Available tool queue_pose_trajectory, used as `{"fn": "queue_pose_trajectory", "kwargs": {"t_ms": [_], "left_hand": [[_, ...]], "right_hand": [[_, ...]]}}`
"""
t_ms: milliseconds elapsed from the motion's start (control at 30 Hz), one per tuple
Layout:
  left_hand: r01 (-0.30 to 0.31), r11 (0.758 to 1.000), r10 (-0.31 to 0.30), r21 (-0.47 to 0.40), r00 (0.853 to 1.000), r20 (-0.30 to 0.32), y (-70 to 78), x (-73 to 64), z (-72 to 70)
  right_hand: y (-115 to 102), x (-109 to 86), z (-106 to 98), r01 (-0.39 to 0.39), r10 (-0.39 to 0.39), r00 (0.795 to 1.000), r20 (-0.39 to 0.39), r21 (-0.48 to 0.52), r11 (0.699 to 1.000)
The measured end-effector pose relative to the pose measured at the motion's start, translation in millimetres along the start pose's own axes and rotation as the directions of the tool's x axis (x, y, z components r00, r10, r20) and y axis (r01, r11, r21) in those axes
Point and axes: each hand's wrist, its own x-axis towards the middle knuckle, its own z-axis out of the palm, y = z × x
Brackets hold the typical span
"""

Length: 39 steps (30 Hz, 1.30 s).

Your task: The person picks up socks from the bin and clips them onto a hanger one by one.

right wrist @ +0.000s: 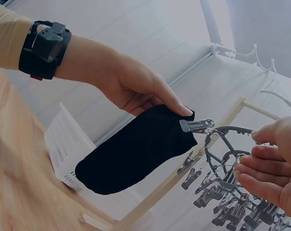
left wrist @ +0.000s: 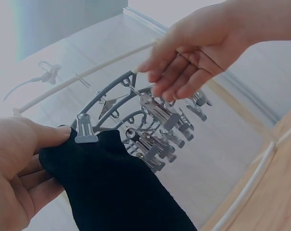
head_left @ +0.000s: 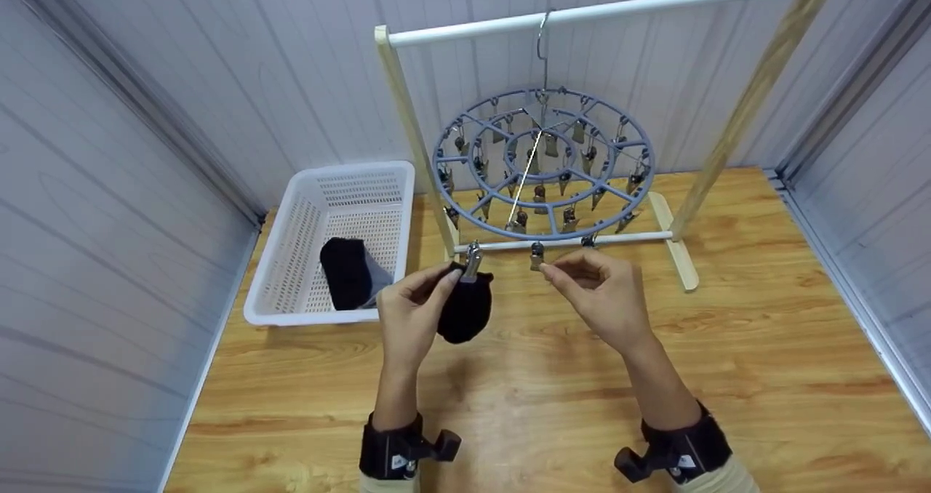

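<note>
A black sock (right wrist: 138, 151) hangs by its cuff from a metal clip (left wrist: 86, 129) at the near edge of the round blue-grey drying hanger (head_left: 544, 236). My left hand (head_left: 414, 311) pinches the cuff's corner beside that clip, thumb on top. To the right, my right hand (head_left: 600, 293) has its thumb and forefinger together at the lower end of another clip (head_left: 537, 253) on the rim. Its other fingers curl loosely in the right wrist view. Several more clips dangle under the hanger's rings.
On the left, a white perforated basket (head_left: 287, 267) holds a black-and-grey piece of fabric (head_left: 348, 273). The hanger hooks over the white bar (head_left: 604, 13) of a wooden-legged stand. Pale panel walls enclose the wood-grain surface (head_left: 538, 406) on three sides.
</note>
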Motion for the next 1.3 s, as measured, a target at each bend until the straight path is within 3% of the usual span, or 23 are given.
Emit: {"fn": "queue_pose_trajectory", "kwargs": {"t_ms": [133,767,967,1300], "left_hand": [[0.015,1.000,-0.015,0.019,1.000,-0.008,1.4,0.5,-3.2],[0.002,1.000,-0.002,-0.019,1.000,-0.004,7.4,1.1,-6.4],[0.001,1.000,-0.001,-0.021,1.000,0.002,7.8,-0.5,-4.3],[-0.001,1.000,0.001,-0.014,1.000,0.023,6.4,-1.0,-3.7]], "right_hand": [[2,0.1,3,0.027,-0.028,1.000,-0.009,-0.060,0.998],[12,2.0,10,0.078,-0.078,0.997,0.004,-0.070,0.995],[19,3.9,17,0.031,-0.031,0.999,-0.009,-0.013,0.999],[25,5.8,23,-0.005,0.010,1.000,-0.022,0.208,0.978]]}}
